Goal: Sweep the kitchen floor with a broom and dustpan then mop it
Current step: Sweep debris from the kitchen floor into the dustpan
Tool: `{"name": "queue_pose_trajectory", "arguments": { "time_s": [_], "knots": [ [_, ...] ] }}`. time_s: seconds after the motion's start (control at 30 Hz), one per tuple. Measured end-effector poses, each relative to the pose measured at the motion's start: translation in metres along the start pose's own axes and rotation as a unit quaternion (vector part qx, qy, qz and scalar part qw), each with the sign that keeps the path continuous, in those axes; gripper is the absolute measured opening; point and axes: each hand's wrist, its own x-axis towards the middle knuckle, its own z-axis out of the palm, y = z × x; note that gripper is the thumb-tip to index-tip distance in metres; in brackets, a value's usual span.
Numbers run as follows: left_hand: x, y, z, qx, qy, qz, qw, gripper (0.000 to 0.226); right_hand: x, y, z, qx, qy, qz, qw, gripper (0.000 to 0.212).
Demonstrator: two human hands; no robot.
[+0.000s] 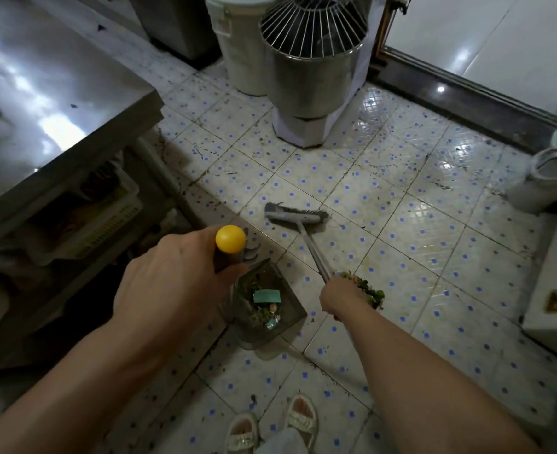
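Sandalled feet (272, 424) at bottom edge, on the tiled floor (401, 244). Left hand (172, 276) wrapped around the yellow-capped dustpan handle (230, 244); dustpan (290, 317) sits on the floor just past it, holding scraps and a green paper bit. Right hand (342, 298) curled around the broom handle (313, 250), greenish debris beside the knuckles. Broom head (295, 215) is on the tiles beyond the pan, apart from it. Steel table (51, 103) left, mixer bowl with wire guard (313, 60) far back.

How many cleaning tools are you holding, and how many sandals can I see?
Broom: 1, in the right hand
Dustpan: 1, its handle in the left hand
Sandals: 2
Total: 4
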Motion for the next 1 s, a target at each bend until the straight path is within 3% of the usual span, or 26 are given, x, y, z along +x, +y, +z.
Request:
{"name": "queue_pose_trajectory", "arguments": {
  "time_s": [0.23, 0.53, 0.8, 1.0],
  "knots": [
    [-0.017, -0.001, -0.016, -0.005, -0.011, 0.033, 0.999, 0.02, -0.053, 0.059, 0.011, -0.049, -0.006, 0.03, 0.998, 0.037],
    [-0.047, -0.004, -0.032, -0.021, 0.011, 0.067, 0.998, 0.019, -0.115, 0.108, 0.021, 0.025, 0.009, 0.08, 0.996, 0.032],
    [-0.057, -0.014, -0.033, -0.034, 0.022, 0.018, 0.999, 0.033, -0.097, 0.053, 0.006, 0.054, 0.028, 0.031, 0.998, 0.029],
    [-0.051, -0.017, -0.017, -0.032, 0.012, -0.005, 0.999, 0.016, -0.05, -0.013, -0.007, -0.011, 0.033, -0.02, 0.999, 0.031]
  ]
}}
